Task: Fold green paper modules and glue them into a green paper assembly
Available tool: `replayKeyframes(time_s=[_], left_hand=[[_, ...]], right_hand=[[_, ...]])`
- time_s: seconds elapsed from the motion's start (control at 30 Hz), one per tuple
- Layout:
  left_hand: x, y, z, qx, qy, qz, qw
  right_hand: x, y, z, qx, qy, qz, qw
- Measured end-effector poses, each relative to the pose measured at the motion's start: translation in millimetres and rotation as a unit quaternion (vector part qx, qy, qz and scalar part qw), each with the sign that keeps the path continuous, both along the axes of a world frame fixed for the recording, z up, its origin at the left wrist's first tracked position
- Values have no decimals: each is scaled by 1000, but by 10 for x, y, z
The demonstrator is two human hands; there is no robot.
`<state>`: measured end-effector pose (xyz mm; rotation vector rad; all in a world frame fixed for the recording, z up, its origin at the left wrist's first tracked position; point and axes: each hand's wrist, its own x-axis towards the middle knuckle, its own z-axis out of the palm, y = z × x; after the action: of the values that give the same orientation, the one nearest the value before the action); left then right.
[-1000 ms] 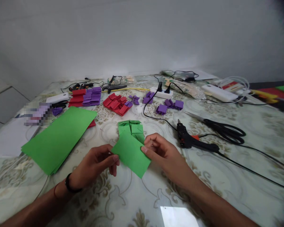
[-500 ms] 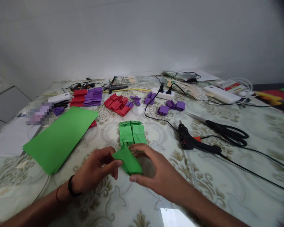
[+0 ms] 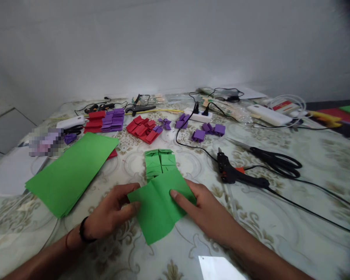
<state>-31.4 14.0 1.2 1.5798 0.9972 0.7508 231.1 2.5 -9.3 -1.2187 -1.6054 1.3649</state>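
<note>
Between my hands is a square of green paper (image 3: 160, 210), opened out with a crease down its middle. My left hand (image 3: 113, 212) pinches its left edge, thumb on top and fingers behind. On the right side my right hand (image 3: 201, 206) grips it, the thumb pressed on the upper face and the other fingers hidden underneath. Just beyond lie folded green paper pieces (image 3: 160, 161), partly covered by the held sheet. A stack of larger green sheets (image 3: 72, 175) rests to the left of my left hand.
To the right lie a black glue gun (image 3: 239, 175) with its cord and black-handled scissors (image 3: 274, 159). Folded red pieces (image 3: 144, 129) and purple pieces (image 3: 208, 130) sit farther back, near a white power strip (image 3: 200, 115). Pliers (image 3: 140, 109) lie behind them.
The green paper has gone from folded over to spread open between my hands. My right thumb has moved onto its upper face. The view has shifted slightly.
</note>
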Motion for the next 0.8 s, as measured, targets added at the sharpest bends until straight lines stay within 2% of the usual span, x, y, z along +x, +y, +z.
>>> replayKeyframes(time_s=[0.17,0.37,0.57,0.8], left_hand=[[-32,76,-39,21,-35,58,997],[-26,102,5,7,-66,87,994],[13,61,17,65,-63,101,991],[30,31,53,79,-72,103,989]], right_hand=[[39,49,45,13,-7,-32,999],[111,61,50,63,-59,-78,993],[105,50,37,131,-143,-107,975],[105,44,-32,109,-81,-105,985]])
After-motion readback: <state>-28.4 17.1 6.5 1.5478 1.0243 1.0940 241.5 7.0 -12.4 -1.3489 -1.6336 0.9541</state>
